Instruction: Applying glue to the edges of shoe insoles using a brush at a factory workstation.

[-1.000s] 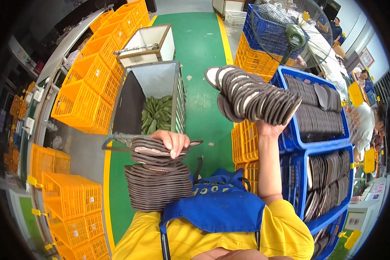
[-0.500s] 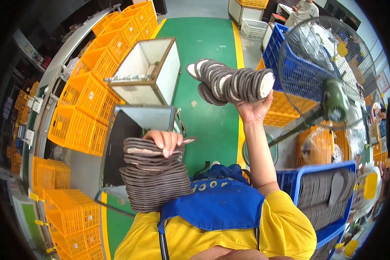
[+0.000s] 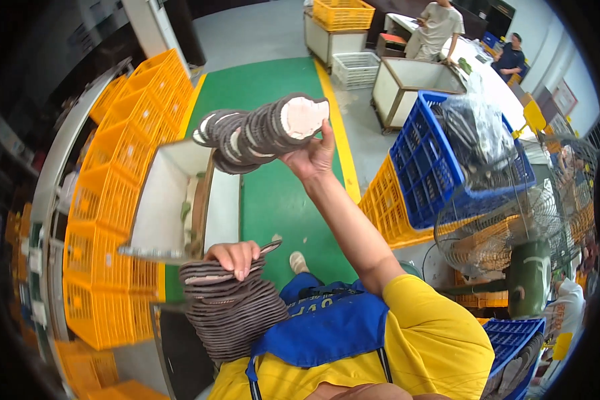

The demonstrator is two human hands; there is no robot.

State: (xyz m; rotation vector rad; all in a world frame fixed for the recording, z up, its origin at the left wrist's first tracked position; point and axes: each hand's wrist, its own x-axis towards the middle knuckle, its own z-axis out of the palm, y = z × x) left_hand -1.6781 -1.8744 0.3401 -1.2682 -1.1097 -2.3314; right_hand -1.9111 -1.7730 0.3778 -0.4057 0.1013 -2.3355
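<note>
In my raised right hand [image 3: 313, 155] I hold a bundle of dark grey insoles [image 3: 247, 137] with pale pinkish undersides. They are stacked face to face and lie sideways, fanned unevenly toward the left, with my thumb along the near end. My left hand [image 3: 235, 259] is closed over the top of a tall stack of similar insoles [image 3: 230, 313], which rests along my left side against the blue apron [image 3: 320, 330]. One insole sticks out past the fingers. My left forearm is hidden behind the stack.
Yellow crates [image 3: 107, 250] line the left side. An open white bin [image 3: 173, 193] stands ahead. To the right are a blue crate [image 3: 423, 160] on yellow ones and a green fan [image 3: 530, 277]. Two people [image 3: 440, 30] are at the far right. Green floor [image 3: 280, 220] runs ahead.
I have moved forward along the green floor and turned somewhat right. The right-hand bundle has shifted left in view, showing more of its pale end. Both hands keep their hold.
</note>
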